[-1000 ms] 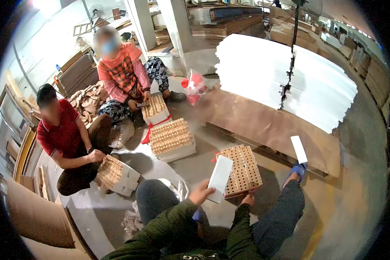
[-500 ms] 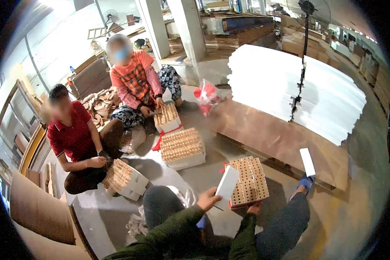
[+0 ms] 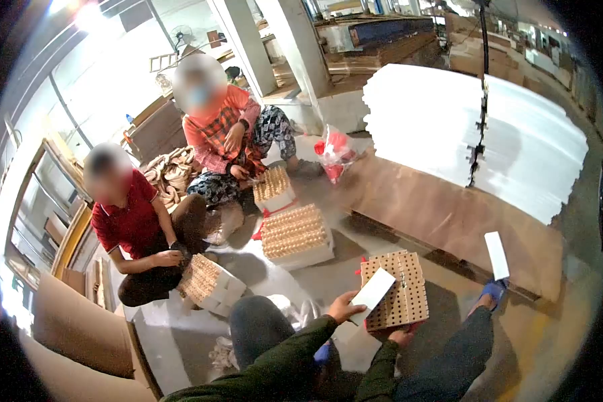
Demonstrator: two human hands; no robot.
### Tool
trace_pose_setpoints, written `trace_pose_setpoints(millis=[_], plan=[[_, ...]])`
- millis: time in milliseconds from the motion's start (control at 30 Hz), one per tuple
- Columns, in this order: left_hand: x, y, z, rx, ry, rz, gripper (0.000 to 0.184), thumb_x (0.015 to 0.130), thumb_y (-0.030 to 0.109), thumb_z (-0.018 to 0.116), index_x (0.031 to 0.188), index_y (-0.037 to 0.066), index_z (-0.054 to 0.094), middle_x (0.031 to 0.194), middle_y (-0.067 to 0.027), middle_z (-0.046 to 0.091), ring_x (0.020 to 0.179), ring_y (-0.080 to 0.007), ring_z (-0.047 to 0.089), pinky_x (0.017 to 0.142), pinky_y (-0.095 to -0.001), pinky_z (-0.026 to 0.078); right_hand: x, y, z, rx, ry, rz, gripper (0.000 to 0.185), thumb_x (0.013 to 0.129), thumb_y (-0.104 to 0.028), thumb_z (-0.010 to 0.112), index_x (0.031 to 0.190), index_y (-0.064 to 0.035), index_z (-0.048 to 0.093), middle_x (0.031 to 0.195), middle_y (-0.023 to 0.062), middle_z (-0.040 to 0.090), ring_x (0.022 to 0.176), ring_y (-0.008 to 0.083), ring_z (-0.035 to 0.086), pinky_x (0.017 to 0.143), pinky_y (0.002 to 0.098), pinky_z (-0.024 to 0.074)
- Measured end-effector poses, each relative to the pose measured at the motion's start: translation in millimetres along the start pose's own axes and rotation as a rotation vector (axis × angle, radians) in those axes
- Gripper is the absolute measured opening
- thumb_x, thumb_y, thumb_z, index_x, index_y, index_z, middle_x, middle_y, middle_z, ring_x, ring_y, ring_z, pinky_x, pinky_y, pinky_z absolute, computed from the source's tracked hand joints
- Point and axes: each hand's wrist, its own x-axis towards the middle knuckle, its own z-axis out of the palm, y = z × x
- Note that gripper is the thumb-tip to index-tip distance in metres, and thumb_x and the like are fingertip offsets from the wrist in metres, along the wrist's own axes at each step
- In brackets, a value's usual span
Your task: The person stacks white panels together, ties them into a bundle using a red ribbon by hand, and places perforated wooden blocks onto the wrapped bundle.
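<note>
My left hand (image 3: 345,307) is closed on one end of a flat white strip of board (image 3: 374,290), which slants over the left part of a block of boards drilled with rows of holes (image 3: 407,285). The block rests low between my legs, its holed face up. At its near edge, my right hand (image 3: 402,337) grips the rim, with some fingers hidden beneath. Something red shows along that edge and at the block's far left corner. Another white strip (image 3: 496,255) lies near my blue-shod foot (image 3: 493,293).
Two people sit on the floor at left, each with a white block topped by wooden pegs (image 3: 211,285). A larger pegged block (image 3: 296,234) stands between us. Tall white board stacks (image 3: 435,127) rest on a brown sheet-covered platform (image 3: 442,221) at right.
The view has shifted, so the scene sits further right. The white strip in my left hand has tilted flatter over the holed block. The person in orange has raised one hand to the chest.
</note>
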Motion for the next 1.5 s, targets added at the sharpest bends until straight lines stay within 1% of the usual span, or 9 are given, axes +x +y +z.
trace_pose_setpoints(millis=[967,1033,1100,1133,1167,1200,1233,1267,1500], plan=[[-31,47,18,0.374,0.087,-0.195,0.078,0.066,0.039,0.075,0.121,-0.003,0.04,0.085,-0.0152,0.063,0.06,-0.0146,0.061,0.054,-0.027,0.049,-286,197,85,1.537,-0.623,0.426,0.062,0.088,-0.041,0.045,0.137,-0.0087,0.023,0.137,0.0131,0.029,0.119,0.0309,0.038,0.091,0.0491,0.0411],[-38,55,17,0.213,0.136,-0.007,0.063,0.072,0.034,0.071,0.113,-0.005,0.044,0.082,-0.0104,0.061,0.059,-0.0112,0.057,0.052,-0.0251,0.047,-288,187,90,1.91,-0.896,0.199,0.063,0.089,-0.041,0.045,0.138,-0.0086,0.022,0.138,0.0131,0.028,0.12,0.0308,0.037,0.092,0.0491,0.0411],[-38,56,8,0.114,0.094,0.041,0.055,0.074,0.031,0.068,0.11,-0.004,0.047,0.082,-0.0097,0.059,0.064,-0.0137,0.057,0.056,-0.0282,0.048,-264,145,64,1.154,-2.113,0.65,0.059,0.09,-0.038,0.043,0.137,-0.009,0.023,0.138,0.0121,0.028,0.12,0.0288,0.037,0.092,0.0475,0.0427],[-48,80,5,0.345,0.061,-0.063,0.05,0.074,0.028,0.065,0.11,-0.003,0.049,0.08,-0.0104,0.059,0.072,-0.0182,0.058,0.064,-0.0323,0.048,-246,190,66,0.924,-1.493,1.227,0.056,0.091,-0.038,0.043,0.136,-0.0082,0.027,0.137,0.0112,0.031,0.12,0.0263,0.037,0.096,0.0463,0.0398],[-53,104,7,0.465,0.023,-0.28,0.052,0.071,0.028,0.067,0.111,-0.002,0.051,0.08,-0.0114,0.06,0.08,-0.0211,0.057,0.071,-0.0354,0.048,-283,155,61,1.177,-1.032,1.054,0.052,0.092,-0.036,0.04,0.134,-0.0063,0.03,0.135,0.0114,0.035,0.118,0.0264,0.04,0.097,0.0454,0.0366],[-52,75,-1,0.466,0.021,0.15,0.054,0.068,0.028,0.069,0.111,-0.001,0.052,0.08,-0.0123,0.061,0.075,-0.0208,0.059,0.066,-0.0345,0.05,-325,107,54,1.368,-0.616,0.786,0.049,0.093,-0.035,0.036,0.132,-0.0044,0.034,0.132,0.0116,0.038,0.115,0.0265,0.042,0.099,0.0445,0.0333],[-50,73,-7,0.491,-0.087,0.2,0.058,0.066,0.026,0.072,0.114,0.002,0.051,0.082,-0.0126,0.063,0.074,-0.0226,0.061,0.066,-0.0334,0.051,-295,238,91,1.06,-0.616,0.385,0.045,0.093,-0.031,0.037,0.129,-0.0042,0.039,0.129,0.0105,0.041,0.112,0.0246,0.044,0.095,0.0394,0.0357],[-52,86,-7,0.533,-0.138,0.266,0.063,0.063,0.024,0.073,0.118,0.005,0.048,0.084,-0.0129,0.062,0.075,-0.0236,0.061,0.066,-0.0337,0.051,-276,291,104,1.042,-0.717,0.592,0.043,0.091,-0.03,0.041,0.125,-0.0042,0.043,0.124,0.0092,0.045,0.109,0.023,0.045,0.093,0.0363,0.0374],[-59,182,34,1.521,-0.569,0.654,0.082,0.057,0.027,0.072,0.131,0.017,0.038,0.085,-0.0119,0.052,0.076,-0.03,0.055,0.069,-0.0403,0.044,-324,136,64,0.962,-0.487,0.701,0.06,0.079,-0.04,0.058,0.128,-0.01,0.041,0.128,0.0061,0.041,0.117,0.0239,0.036,0.094,0.0446,0.0292]])
